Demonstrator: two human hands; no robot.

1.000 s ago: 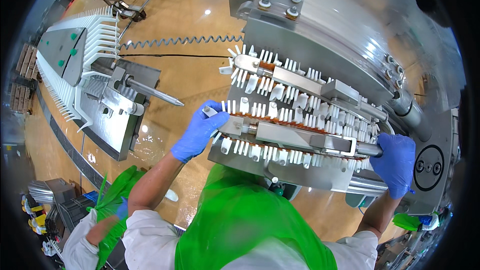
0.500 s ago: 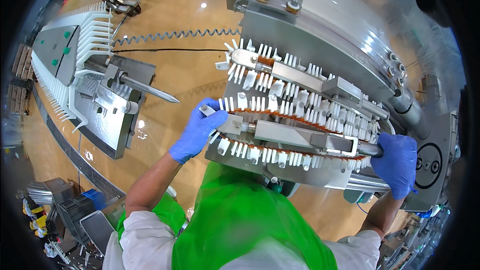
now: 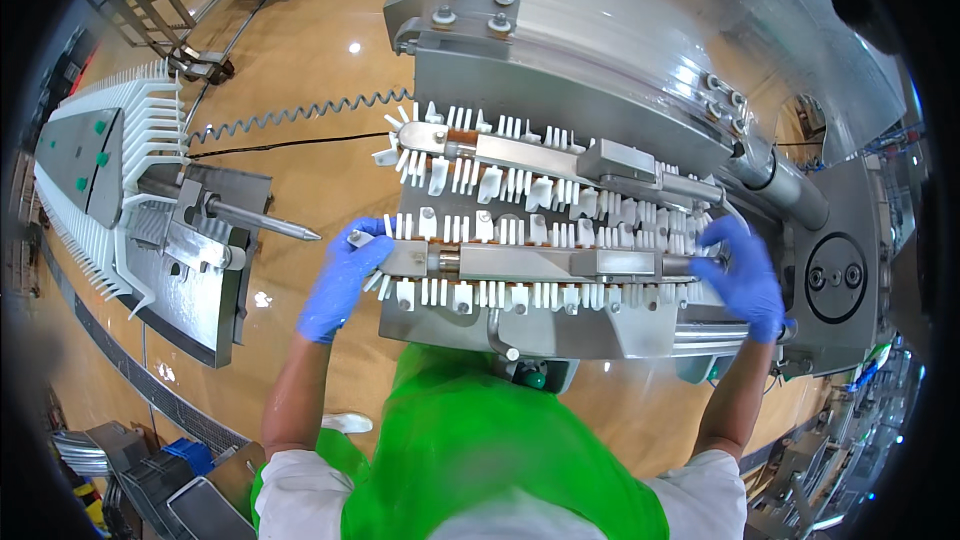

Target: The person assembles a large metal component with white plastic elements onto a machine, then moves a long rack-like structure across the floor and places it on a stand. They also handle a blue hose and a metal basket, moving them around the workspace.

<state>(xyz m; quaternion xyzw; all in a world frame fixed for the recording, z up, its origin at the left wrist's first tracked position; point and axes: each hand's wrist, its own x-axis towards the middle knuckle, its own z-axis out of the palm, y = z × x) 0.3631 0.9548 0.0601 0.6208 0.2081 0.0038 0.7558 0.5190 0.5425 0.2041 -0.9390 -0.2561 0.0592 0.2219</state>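
Note:
In front of me lies a near finger-chain conveyor (image 3: 530, 262), a long metal bar with a chain of white plastic fingers looped around it. My left hand (image 3: 345, 275), in a blue glove, grips the rounded metal end plate (image 3: 405, 258) at its left end. At its right end my right hand (image 3: 745, 280), also gloved in blue, is spread with fingers apart beside the metal shaft (image 3: 678, 266). The hand is slightly blurred; no hold on the shaft shows. Behind runs a second, similar finger-chain conveyor (image 3: 540, 158), set at a slight slant.
A clear curved cover (image 3: 600, 0) rises behind the chains. To the left stands a unit with white prongs and a pointed rod (image 3: 265, 220). A coiled cable (image 3: 300, 116) spans the gap. Wheeled racks (image 3: 215, 65) stand far left; bins (image 3: 150, 480) are lower left.
The near conveyor has gone from slanted with a bowed chain to level, its chain straighter. The raised metal clip near its right end is folded down. My right hand has let go of the shaft.

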